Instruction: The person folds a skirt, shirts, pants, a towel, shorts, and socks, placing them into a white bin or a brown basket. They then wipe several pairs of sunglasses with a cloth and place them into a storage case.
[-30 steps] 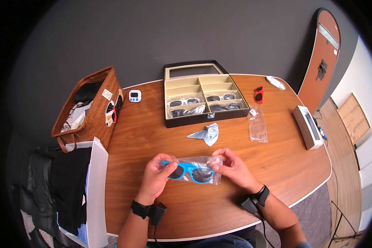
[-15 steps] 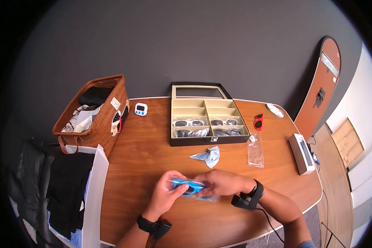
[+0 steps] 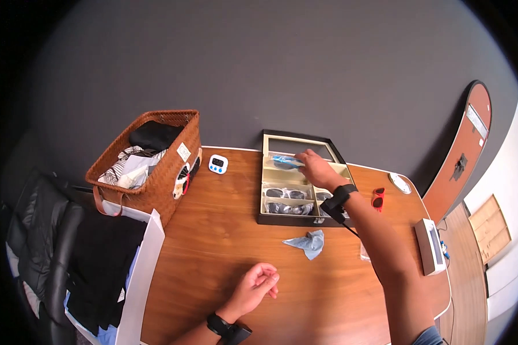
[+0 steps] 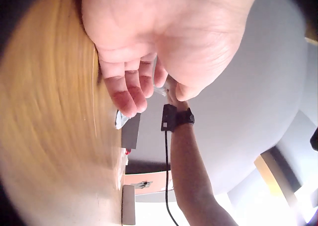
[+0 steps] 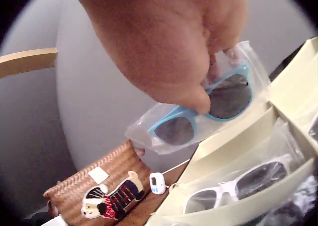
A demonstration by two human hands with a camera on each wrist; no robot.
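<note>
My right hand [image 3: 319,168] pinches blue-framed sunglasses [image 5: 229,98] in a clear plastic bag, thumb over the bridge. It holds them over the back left compartments of a cream-lined black display case [image 3: 288,220], whose windowed lid stands raised. In the right wrist view, bagged white-framed sunglasses [image 5: 226,191] lie in a compartment below the blue pair. More bagged eyewear [image 3: 288,208] fills the front row; my right wrist and forearm hide part of the right side. Low over the near part of the table, my left hand [image 3: 253,292] is loosely curled and holds nothing.
A crumpled light-blue cloth [image 3: 309,244] lies in front of the case. To its right are red sunglasses [image 3: 378,199] and a long white box [image 3: 430,247]. A white timer [image 3: 218,164] and a wicker basket [image 3: 155,198] stand left, beside a white bin [image 3: 147,270] of clothes.
The bagged blue sunglasses have gone from between both hands to over the case, carried by my right hand. My left hand has let go and stayed near the front. The head view has shifted.
</note>
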